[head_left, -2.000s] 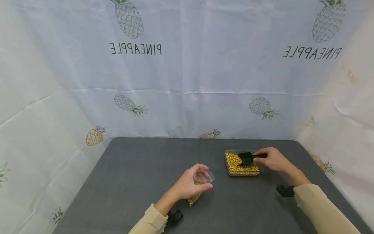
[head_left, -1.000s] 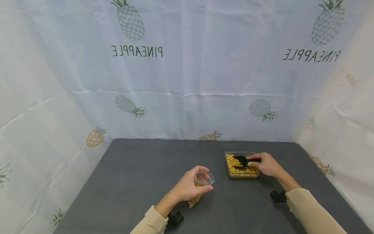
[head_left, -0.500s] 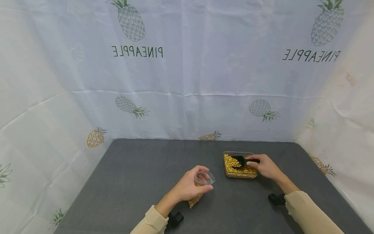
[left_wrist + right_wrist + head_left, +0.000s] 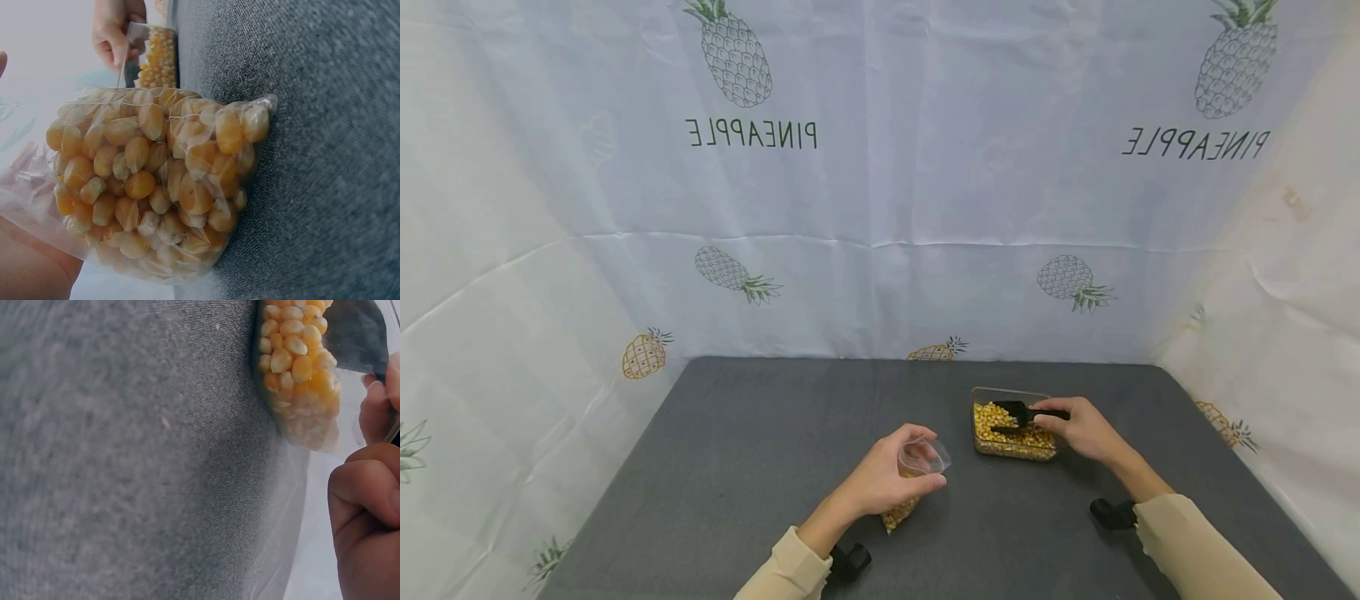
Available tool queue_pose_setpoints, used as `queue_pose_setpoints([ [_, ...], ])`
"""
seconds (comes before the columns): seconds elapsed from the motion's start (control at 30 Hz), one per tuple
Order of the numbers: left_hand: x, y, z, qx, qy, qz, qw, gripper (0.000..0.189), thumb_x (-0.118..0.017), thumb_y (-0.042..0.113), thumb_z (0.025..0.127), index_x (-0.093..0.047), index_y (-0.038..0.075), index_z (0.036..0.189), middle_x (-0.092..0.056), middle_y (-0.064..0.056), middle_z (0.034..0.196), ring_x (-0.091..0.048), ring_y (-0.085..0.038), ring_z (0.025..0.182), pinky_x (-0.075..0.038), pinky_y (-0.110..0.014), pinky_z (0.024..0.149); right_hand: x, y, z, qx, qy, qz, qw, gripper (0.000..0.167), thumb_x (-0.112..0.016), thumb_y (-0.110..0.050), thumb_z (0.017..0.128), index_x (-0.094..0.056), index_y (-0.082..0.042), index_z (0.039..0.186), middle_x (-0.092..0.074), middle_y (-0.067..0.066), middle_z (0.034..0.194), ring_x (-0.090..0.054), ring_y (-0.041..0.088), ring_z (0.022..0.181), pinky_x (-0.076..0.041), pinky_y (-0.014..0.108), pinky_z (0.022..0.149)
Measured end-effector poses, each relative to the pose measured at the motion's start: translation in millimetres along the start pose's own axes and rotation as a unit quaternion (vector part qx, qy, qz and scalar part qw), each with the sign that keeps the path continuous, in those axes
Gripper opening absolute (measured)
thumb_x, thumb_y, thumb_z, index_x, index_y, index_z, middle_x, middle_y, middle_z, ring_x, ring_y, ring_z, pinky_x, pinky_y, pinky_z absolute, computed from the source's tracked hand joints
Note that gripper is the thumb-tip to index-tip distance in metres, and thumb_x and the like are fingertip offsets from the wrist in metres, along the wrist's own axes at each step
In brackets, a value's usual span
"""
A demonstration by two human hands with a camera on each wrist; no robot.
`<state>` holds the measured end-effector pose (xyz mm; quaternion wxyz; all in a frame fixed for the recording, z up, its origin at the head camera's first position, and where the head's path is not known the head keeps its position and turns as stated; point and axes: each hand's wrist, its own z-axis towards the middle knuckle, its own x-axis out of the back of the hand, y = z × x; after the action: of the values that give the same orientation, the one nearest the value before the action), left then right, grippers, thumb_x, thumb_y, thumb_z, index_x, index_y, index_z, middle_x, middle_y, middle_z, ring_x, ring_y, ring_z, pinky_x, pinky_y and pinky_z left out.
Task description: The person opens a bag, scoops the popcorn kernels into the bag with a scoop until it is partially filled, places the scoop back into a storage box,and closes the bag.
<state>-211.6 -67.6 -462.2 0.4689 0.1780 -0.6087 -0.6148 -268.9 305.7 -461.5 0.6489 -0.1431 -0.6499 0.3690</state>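
My left hand [image 4: 880,477] holds a clear plastic bag [image 4: 150,181], thumb and fingers spread around its mouth, which gapes upward. Dried corn kernels fill the bag's lower part, and its bottom corner meets the cloth in the left wrist view. To the right stands a clear rectangular container [image 4: 1011,390] with a layer of yellow corn kernels [image 4: 985,423] inside. My right hand [image 4: 1088,429] grips the handle of a black scoop [image 4: 1019,410]. The scoop's blade lies in the container, dug into the corn.
A dark grey cloth [image 4: 775,433] covers the table. White curtains [image 4: 880,167] with printed pineapples stand behind it and on both sides. Black camera mounts [image 4: 850,563] sit at both wrists.
Over two seconds the right hand has pushed the scoop leftward and lower into the corn. The container has slid slightly left. The left hand and bag have stayed nearly still.
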Motion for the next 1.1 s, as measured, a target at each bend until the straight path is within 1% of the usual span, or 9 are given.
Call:
queue_pose_setpoints([
  [0.43, -0.3, 1.9, 1.2, 0.002, 0.005, -0.006, 1.0000, 0.045, -0.073, 0.022, 0.096, -0.055, 0.011, 0.136, -0.066, -0.009, 0.116, -0.068, -0.010, 0.098, -0.056, -0.027, 0.086, 4.7, 3.0, -9.3, -0.010, 0.038, 0.003, 0.9992, 0.040, -0.063, -0.028, 0.103, -0.067, 0.004, 0.127, -0.059, 0.032, 0.132, -0.061, 0.047, 0.113, -0.052, 0.058, 0.087],
  [0.53, -0.5, 1.2, 1.4, 0.002, 0.005, -0.004, 1.0000, 0.046, -0.073, 0.023, 0.096, -0.055, 0.011, 0.136, -0.066, -0.011, 0.116, -0.068, -0.010, 0.097, -0.056, -0.027, 0.086, 6.0, 3.3, -11.4, -0.023, 0.038, 0.025, 0.9987, 0.042, -0.064, -0.030, 0.102, -0.066, 0.004, 0.128, -0.060, 0.032, 0.130, -0.065, 0.034, 0.078, -0.054, 0.047, 0.069],
  [0.57, -0.6, 0.9, 1.4, 0.002, 0.005, -0.002, 1.0000, 0.046, -0.073, 0.023, 0.096, -0.055, 0.011, 0.136, -0.066, -0.011, 0.116, -0.068, -0.010, 0.097, -0.056, -0.027, 0.086, 6.7, 3.2, -12.3, -0.026, 0.036, 0.032, 0.9985, 0.043, -0.064, -0.029, 0.103, -0.065, 0.005, 0.128, -0.061, 0.031, 0.127, -0.059, 0.028, 0.065, -0.052, 0.043, 0.061],
  [0.63, -0.8, 0.1, 1.2, 0.002, 0.004, -0.002, 1.0000, 0.046, -0.073, 0.025, 0.096, -0.055, 0.011, 0.136, -0.066, -0.012, 0.117, -0.068, -0.009, 0.097, -0.056, -0.027, 0.086, 7.9, 3.0, -13.8, -0.036, 0.030, 0.053, 0.9975, 0.044, -0.063, -0.028, 0.103, -0.063, 0.006, 0.131, -0.066, 0.027, 0.108, -0.041, 0.018, 0.047, -0.043, 0.037, 0.049],
  [0.67, -0.9, -0.3, 1.2, 0.002, 0.004, -0.002, 1.0000, 0.047, -0.073, 0.025, 0.096, -0.055, 0.011, 0.137, -0.066, -0.012, 0.117, -0.068, -0.010, 0.098, -0.056, -0.027, 0.086, 8.3, 2.9, -14.6, -0.044, 0.029, 0.067, 0.9964, 0.044, -0.063, -0.027, 0.103, -0.062, 0.006, 0.132, -0.067, 0.022, 0.094, -0.030, 0.014, 0.043, -0.038, 0.035, 0.045],
  [0.7, -0.9, -0.5, 1.1, 0.001, 0.003, -0.003, 1.0000, 0.047, -0.073, 0.025, 0.096, -0.055, 0.011, 0.137, -0.066, -0.012, 0.117, -0.068, -0.009, 0.098, -0.055, -0.027, 0.086, 8.8, 2.8, -15.3, -0.046, 0.027, 0.074, 0.9959, 0.044, -0.063, -0.026, 0.103, -0.061, 0.007, 0.133, -0.064, 0.016, 0.081, -0.028, 0.011, 0.043, -0.037, 0.034, 0.044],
  [0.8, -0.8, -1.0, 0.8, 0.000, 0.001, -0.005, 1.0000, 0.047, -0.073, 0.026, 0.096, -0.054, 0.011, 0.137, -0.066, -0.014, 0.117, -0.068, -0.010, 0.098, -0.056, -0.028, 0.087, 10.2, 3.2, -17.5, -0.048, 0.023, 0.092, 0.9943, 0.045, -0.061, -0.024, 0.104, -0.059, 0.009, 0.135, -0.040, -0.001, 0.055, -0.022, 0.007, 0.044, -0.033, 0.032, 0.042],
  [0.9, -0.5, -0.8, 0.7, 0.000, 0.000, -0.006, 1.0000, 0.047, -0.073, 0.026, 0.096, -0.054, 0.011, 0.137, -0.066, -0.015, 0.118, -0.068, -0.010, 0.098, -0.056, -0.028, 0.086, 11.5, 3.5, -19.1, -0.044, 0.019, 0.109, 0.9929, 0.047, -0.060, -0.024, 0.105, -0.057, 0.010, 0.136, -0.028, -0.007, 0.052, -0.020, 0.008, 0.045, -0.031, 0.033, 0.041],
  [1.1, -0.5, -0.2, 1.1, 0.003, 0.001, -0.009, 1.0000, 0.046, -0.073, 0.024, 0.096, -0.054, 0.011, 0.137, -0.065, -0.014, 0.118, -0.067, -0.010, 0.098, -0.056, -0.028, 0.086, 13.3, 2.8, -21.4, -0.053, 0.019, 0.134, 0.9893, 0.048, -0.060, -0.026, 0.105, -0.056, 0.009, 0.137, -0.026, -0.006, 0.053, -0.018, 0.010, 0.046, -0.031, 0.035, 0.042],
])
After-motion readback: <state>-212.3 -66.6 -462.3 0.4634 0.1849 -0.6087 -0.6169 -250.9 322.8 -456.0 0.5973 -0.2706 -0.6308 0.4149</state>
